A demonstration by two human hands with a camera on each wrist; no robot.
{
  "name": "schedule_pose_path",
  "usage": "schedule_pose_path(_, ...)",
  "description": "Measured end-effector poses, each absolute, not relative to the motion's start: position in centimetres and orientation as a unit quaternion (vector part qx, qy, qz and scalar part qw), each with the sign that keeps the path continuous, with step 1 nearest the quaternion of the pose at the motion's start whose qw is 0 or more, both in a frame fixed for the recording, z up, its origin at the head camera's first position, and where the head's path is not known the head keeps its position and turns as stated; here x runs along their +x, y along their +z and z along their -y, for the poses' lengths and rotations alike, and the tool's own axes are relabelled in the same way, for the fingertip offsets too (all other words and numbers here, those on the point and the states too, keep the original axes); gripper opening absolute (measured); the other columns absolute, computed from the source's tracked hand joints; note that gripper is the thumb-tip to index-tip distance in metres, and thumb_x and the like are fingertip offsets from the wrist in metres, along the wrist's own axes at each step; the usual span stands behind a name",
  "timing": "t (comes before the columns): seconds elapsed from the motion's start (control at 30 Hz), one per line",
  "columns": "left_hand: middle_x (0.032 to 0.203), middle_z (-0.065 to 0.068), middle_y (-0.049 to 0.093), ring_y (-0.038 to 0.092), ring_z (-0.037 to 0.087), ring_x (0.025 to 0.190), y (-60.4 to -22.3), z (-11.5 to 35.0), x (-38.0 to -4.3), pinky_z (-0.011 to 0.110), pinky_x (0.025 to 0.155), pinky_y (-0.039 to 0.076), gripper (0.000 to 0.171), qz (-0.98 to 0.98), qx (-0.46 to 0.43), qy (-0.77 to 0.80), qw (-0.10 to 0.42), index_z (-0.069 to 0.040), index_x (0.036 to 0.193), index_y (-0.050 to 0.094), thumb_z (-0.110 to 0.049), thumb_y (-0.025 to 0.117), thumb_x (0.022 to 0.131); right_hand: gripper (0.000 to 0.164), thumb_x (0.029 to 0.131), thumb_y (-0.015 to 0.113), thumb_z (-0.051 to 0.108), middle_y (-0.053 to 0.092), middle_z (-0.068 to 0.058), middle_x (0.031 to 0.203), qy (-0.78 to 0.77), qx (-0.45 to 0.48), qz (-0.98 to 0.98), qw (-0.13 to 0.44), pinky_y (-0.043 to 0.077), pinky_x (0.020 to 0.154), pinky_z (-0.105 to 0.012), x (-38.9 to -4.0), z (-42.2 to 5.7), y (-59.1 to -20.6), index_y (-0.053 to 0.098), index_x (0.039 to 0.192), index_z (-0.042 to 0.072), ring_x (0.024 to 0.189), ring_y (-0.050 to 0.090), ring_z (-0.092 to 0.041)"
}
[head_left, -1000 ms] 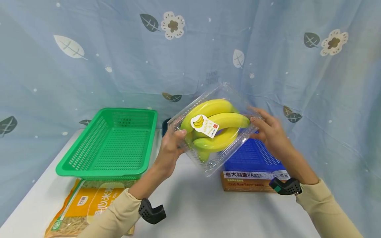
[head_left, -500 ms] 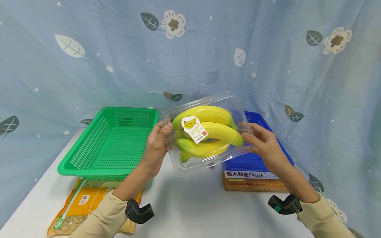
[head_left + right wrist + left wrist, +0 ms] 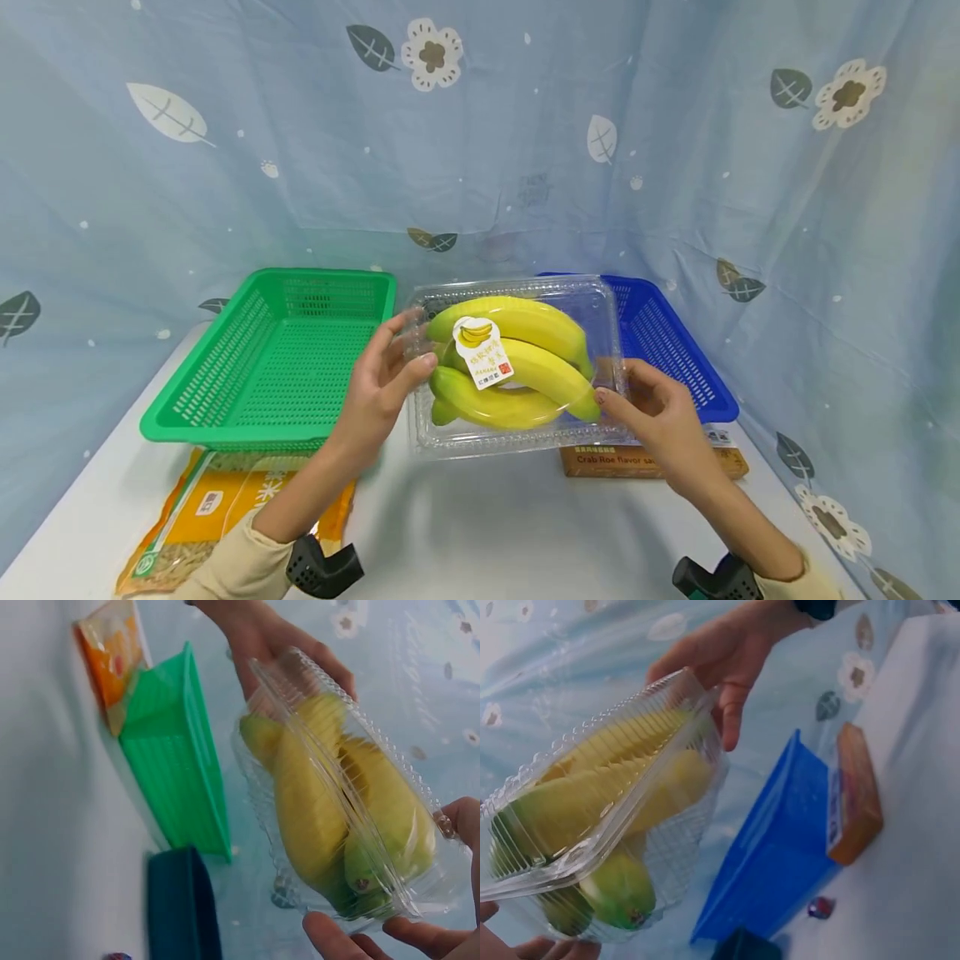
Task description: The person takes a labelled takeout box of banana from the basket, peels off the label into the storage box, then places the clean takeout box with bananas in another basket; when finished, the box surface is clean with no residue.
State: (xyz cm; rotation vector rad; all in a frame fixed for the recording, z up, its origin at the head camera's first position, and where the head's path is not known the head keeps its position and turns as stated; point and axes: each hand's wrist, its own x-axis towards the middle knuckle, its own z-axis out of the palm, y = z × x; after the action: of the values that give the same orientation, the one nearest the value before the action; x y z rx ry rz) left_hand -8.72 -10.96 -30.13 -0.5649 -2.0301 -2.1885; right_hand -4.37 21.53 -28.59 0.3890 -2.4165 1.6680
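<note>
A clear plastic clamshell box [image 3: 525, 442] holds several yellow-green bananas [image 3: 517, 317], with a white label [image 3: 483, 354] on its lid. My left hand [image 3: 382, 392] grips the box's left side, thumb on top and fingers at the edge. Its right side is held by my right hand [image 3: 667, 425], with the thumb near the lower corner. In both wrist views the box [image 3: 682, 855] is up in the air, off the table. From the right wrist, the banana tips [image 3: 367, 877] show through its end wall, and my left hand [image 3: 270, 645] appears at the far end.
A green basket [image 3: 262, 437] stands at the left, with an orange grain bag [image 3: 225, 508] in front. A blue basket [image 3: 697, 383] sits behind the box at the right, a pasta box [image 3: 615, 462] before it. Beside the green basket is a dark teal container [image 3: 180, 900]. A patterned curtain [image 3: 525, 167] hangs behind.
Both hands have lowered the banana box and turned it from a steep slant to nearly level. It has also shifted slightly left, uncovering more of the blue basket.
</note>
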Motion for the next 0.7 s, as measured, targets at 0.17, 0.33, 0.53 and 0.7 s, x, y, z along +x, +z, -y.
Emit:
schedule_pose_path(0.17, 0.153, 0.008, 0.040, 0.045, 0.031, 0.135, -30.9, 11.3, -7.7, 0.042, 0.102, 0.046, 0.059, 0.706, -0.184, -0.683, 0.042, -0.021, 0.153, 0.038, -0.020, 0.062, 0.098, 0.030, 0.097, 0.066, 0.009, 0.063, -0.014, 0.112, 0.569, 0.112, 0.810, 0.084, 0.057, 0.080, -0.028, -3.2, -21.2, -30.1, 0.063, 0.125, 0.001, 0.101, 0.064, -0.019)
schedule_pose_path(0.33, 0.157, 0.013, 0.033, 0.035, 0.039, 0.142, -32.1, 11.5, -6.6, 0.058, 0.108, 0.036, 0.061, 0.735, -0.162, -0.659, 0.016, -0.020, 0.154, 0.034, -0.025, 0.061, 0.100, 0.028, 0.096, 0.069, 0.013, 0.064, -0.015, 0.111, 0.573, 0.084, 0.813, 0.051, 0.057, 0.082, -0.029, -2.5, -21.1, -31.8, 0.064, 0.121, 0.001, 0.103, 0.064, -0.021)
schedule_pose_path(0.53, 0.161, 0.014, 0.026, 0.029, 0.043, 0.144, -34.0, 11.6, -5.6, 0.060, 0.112, 0.028, 0.065, 0.754, -0.146, -0.640, -0.016, -0.017, 0.155, 0.031, -0.025, 0.064, 0.099, 0.029, 0.095, 0.071, 0.018, 0.065, -0.013, 0.113, 0.574, 0.033, 0.818, 0.017, 0.057, 0.082, -0.030, -1.8, -21.0, -33.9, 0.066, 0.119, 0.002, 0.106, 0.063, -0.023)
schedule_pose_path(0.7, 0.160, 0.016, 0.026, 0.029, 0.044, 0.143, -35.6, 11.5, -4.9, 0.060, 0.112, 0.028, 0.065, 0.754, -0.116, -0.646, -0.031, -0.017, 0.154, 0.034, -0.024, 0.065, 0.098, 0.031, 0.092, 0.074, 0.019, 0.064, -0.011, 0.116, 0.574, -0.001, 0.819, -0.001, 0.053, 0.087, -0.024, -1.4, -20.7, -35.4, 0.067, 0.118, 0.003, 0.112, 0.061, -0.024)
